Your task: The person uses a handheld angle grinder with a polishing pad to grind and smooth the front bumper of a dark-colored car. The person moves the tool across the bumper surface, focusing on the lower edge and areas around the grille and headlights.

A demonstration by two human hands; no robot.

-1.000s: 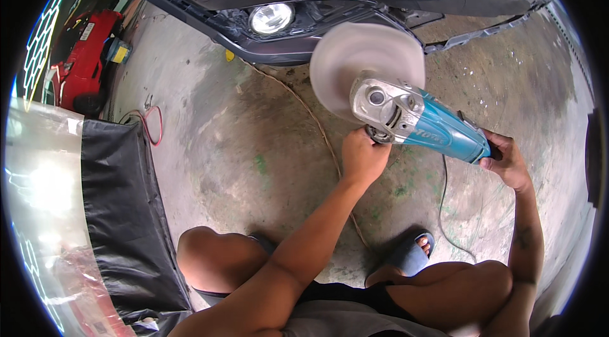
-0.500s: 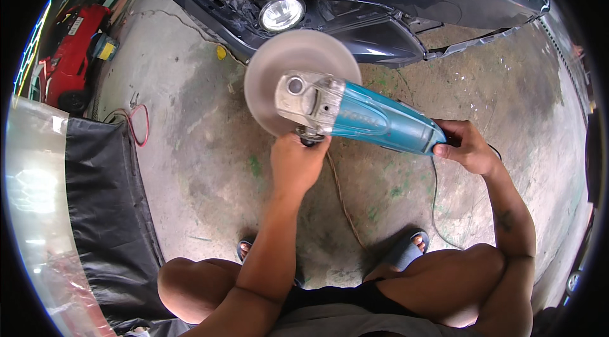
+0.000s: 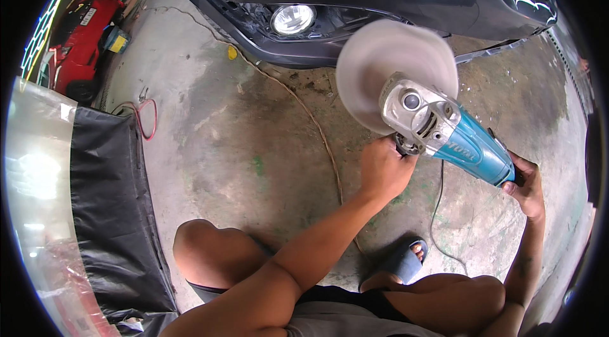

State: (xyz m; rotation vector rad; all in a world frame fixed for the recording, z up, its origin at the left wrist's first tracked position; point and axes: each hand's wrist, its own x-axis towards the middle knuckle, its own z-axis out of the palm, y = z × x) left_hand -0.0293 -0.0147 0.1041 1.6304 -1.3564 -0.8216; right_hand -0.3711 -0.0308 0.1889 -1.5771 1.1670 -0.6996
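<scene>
Both my hands hold a teal and silver rotary polisher (image 3: 472, 146) out in front of me, right of the middle. Its round pale pad (image 3: 371, 64) is blurred, as if spinning, and covers part of the dark car bumper (image 3: 279, 51); whether it touches the bumper I cannot tell. My left hand (image 3: 387, 172) is closed around the side handle by the metal head. At the rear end, my right hand (image 3: 528, 188) wraps the polisher's grip; some of its fingers are hidden behind the body. A round fog light (image 3: 293, 19) sits in the bumper left of the pad.
A brown cord (image 3: 311, 115) runs over the concrete floor (image 3: 209, 146), and a thinner grey cable (image 3: 438, 210) trails below the polisher. At left lie a black sheet with a clear plastic part (image 3: 111, 191) and a red cable loop (image 3: 149, 121). A red car (image 3: 89, 39) stands far left.
The polisher has moved right along the bumper with both hands on it, and its rear end has swung lower. More of the brown cord shows; my view has shifted slightly.
</scene>
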